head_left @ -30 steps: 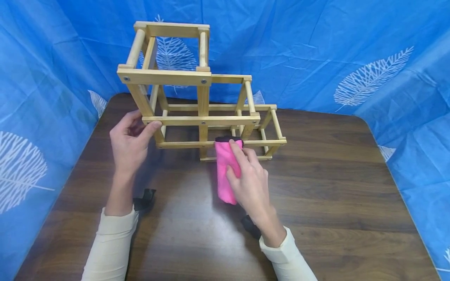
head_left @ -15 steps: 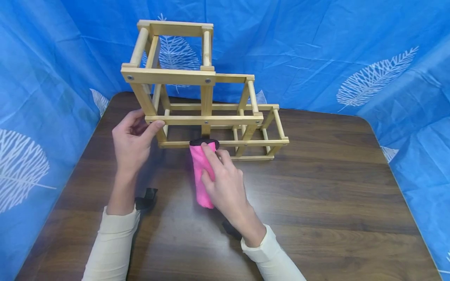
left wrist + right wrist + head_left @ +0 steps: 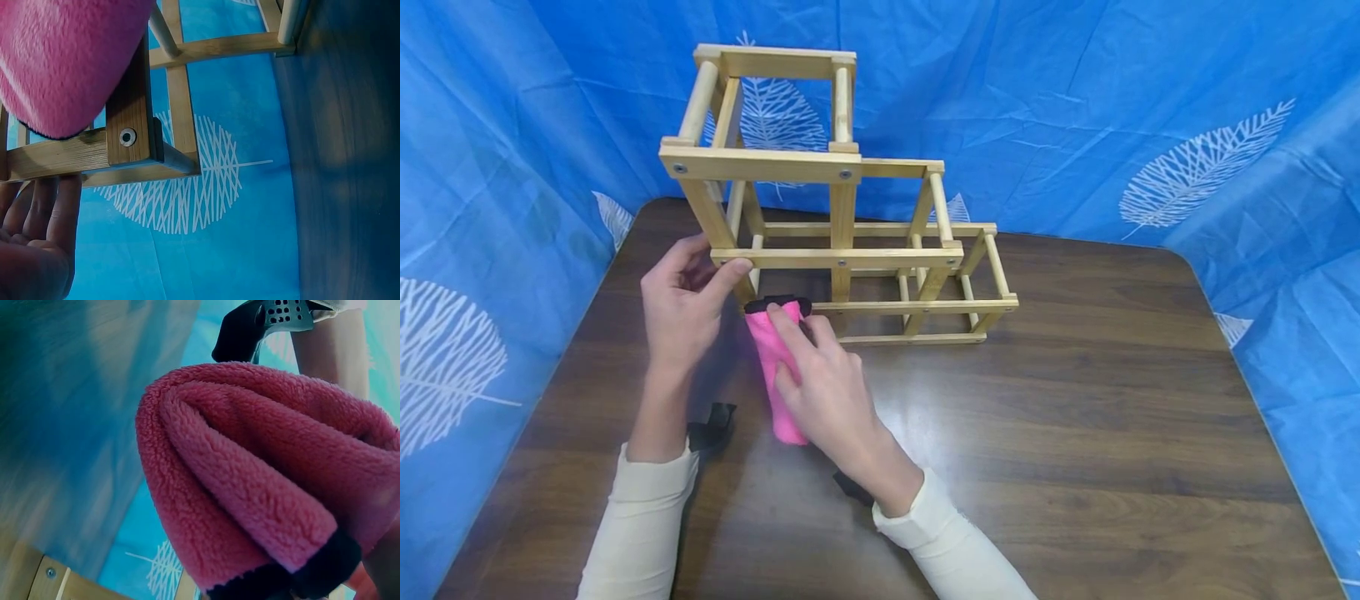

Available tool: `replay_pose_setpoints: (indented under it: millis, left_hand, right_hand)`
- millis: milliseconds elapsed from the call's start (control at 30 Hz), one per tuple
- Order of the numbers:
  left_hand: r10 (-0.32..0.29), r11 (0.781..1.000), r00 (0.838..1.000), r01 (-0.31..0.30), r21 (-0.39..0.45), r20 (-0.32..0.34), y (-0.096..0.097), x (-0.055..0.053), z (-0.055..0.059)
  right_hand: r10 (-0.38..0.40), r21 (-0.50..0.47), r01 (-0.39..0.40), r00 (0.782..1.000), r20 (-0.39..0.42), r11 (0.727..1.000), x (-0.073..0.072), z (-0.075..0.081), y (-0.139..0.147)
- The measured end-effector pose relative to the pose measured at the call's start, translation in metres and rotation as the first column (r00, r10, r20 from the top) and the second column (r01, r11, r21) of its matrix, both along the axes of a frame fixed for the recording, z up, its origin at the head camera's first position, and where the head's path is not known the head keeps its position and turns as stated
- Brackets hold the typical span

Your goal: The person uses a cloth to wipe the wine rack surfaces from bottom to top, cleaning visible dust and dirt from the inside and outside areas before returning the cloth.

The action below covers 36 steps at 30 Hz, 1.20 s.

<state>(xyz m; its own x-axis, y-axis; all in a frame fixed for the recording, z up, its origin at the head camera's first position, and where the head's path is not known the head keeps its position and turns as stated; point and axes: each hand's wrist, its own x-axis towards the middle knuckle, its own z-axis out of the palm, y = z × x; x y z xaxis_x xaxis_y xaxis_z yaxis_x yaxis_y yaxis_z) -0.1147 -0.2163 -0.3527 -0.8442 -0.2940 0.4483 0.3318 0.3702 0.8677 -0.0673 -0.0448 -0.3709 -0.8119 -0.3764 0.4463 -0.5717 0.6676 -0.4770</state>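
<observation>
A stepped wooden rack (image 3: 760, 166) stands on the table. My left hand (image 3: 681, 304) grips its left upright near the middle rail, with the thumb on the rail's front; fingers show behind the wood in the left wrist view. A folded pink cloth (image 3: 775, 375) with a dark edge is held in my right hand (image 3: 831, 387), index finger extended along it. The cloth's dark end lies against the rack's lower front rail, near the left end. In the right wrist view the plush cloth (image 3: 250, 469) is folded over in layers and hides most of the hand.
The brown wooden table (image 3: 1075, 400) extends to the right and front. A blue curtain (image 3: 1037, 108) with white leaf prints hangs behind and at both sides. Black straps with camera mounts (image 3: 711, 425) sit at the wrists.
My right hand has slid the pink cloth leftward along the lower front rail, from its right part to near the left end. My left hand keeps its grip on the rack.
</observation>
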Motion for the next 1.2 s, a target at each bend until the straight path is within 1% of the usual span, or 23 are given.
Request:
replay_pose_setpoints:
  millis: [133,267,400,533,767,967,1200]
  left_hand:
    - [0.003,1.000,1.000,-0.003,-0.006,-0.001,0.001,0.000,0.000]
    - [0.007,1.000,1.000,-0.007,-0.008,-0.009,0.001,0.001,0.000]
    - [0.007,1.000,1.000,-0.007,-0.015,-0.003,0.000,0.002,0.000]
    - [0.008,1.000,1.000,-0.008,-0.018,-0.002,-0.001,0.001,0.000]
    - [0.007,1.000,1.000,-0.007,-0.016,-0.001,0.000,-0.001,-0.002]
    - [0.020,1.000,1.000,-0.020,-0.005,-0.011,0.003,-0.001,-0.002]
    - [0.007,0.999,0.998,-0.004,0.045,-0.068,0.002,-0.003,-0.004]
  right_hand:
    - [0.012,-0.001,-0.012,1.000,-0.012,1.000,-0.001,0.000,-0.005]
    - [0.029,0.020,-0.028,0.999,-0.034,0.999,-0.003,-0.001,-0.012]
    - [0.015,0.038,-0.013,0.998,-0.061,0.999,-0.003,-0.003,-0.016]
    - [0.008,0.029,-0.006,0.997,-0.077,1.000,-0.004,-0.005,-0.014]
    - [-0.021,-0.004,0.021,0.999,-0.049,1.000,-0.007,-0.008,0.010]
    - [-0.065,-0.029,0.063,0.996,-0.062,0.998,-0.007,-0.011,0.037]
    - [-0.112,-0.044,0.108,0.989,-0.099,0.993,-0.004,-0.018,0.064]
